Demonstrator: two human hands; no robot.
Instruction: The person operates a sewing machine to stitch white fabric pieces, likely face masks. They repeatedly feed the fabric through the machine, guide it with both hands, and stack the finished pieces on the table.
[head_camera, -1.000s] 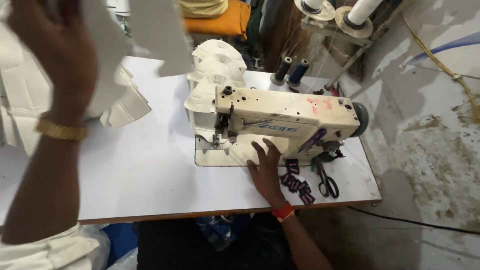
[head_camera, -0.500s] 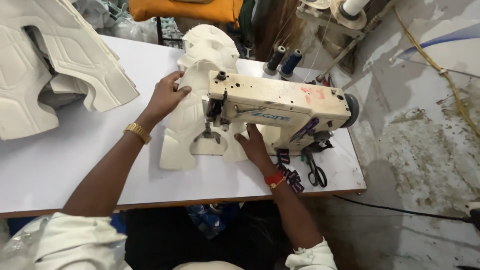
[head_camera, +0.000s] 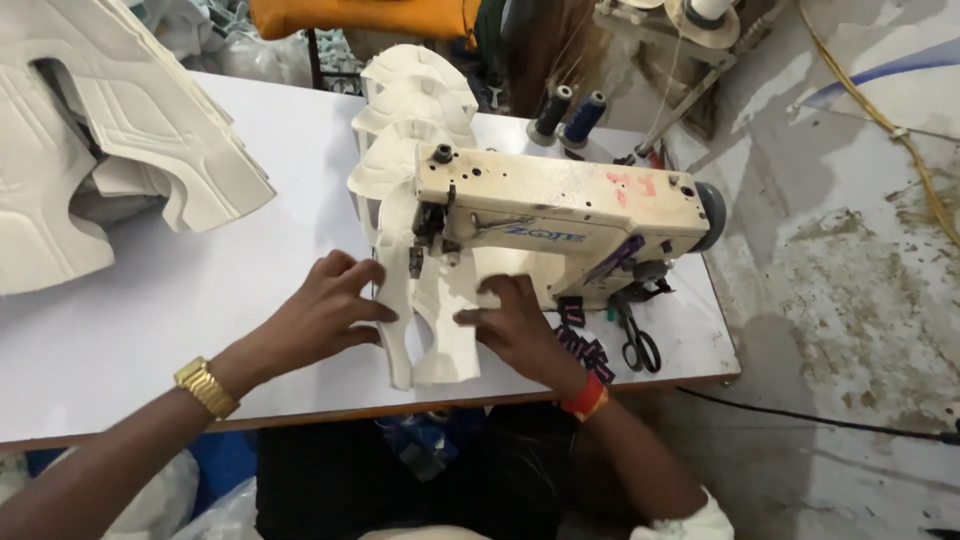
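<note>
A cream industrial sewing machine (head_camera: 560, 215) stands on a white table (head_camera: 150, 320). Under its needle lies a white padded fabric piece (head_camera: 435, 340), reaching down to the table's front edge. My left hand (head_camera: 325, 315), with a gold watch on the wrist, presses flat on the piece's left edge. On the piece's right side, beside the machine's base, rests my right hand (head_camera: 510, 325), which wears a red wristband. More white pieces (head_camera: 415, 95) are stacked behind the machine's head.
A pile of white padded panels (head_camera: 110, 160) fills the table's far left. Black scissors (head_camera: 640, 345) and dark labels (head_camera: 585, 345) lie right of the machine. Two thread cones (head_camera: 570, 115) stand behind it. An orange cloth (head_camera: 365, 15) lies beyond the table. Stained concrete floor lies right.
My left hand came down from the raised panel to the fabric at the needle. The white piece now lies further toward the table's front edge, and both hands rest on it.
</note>
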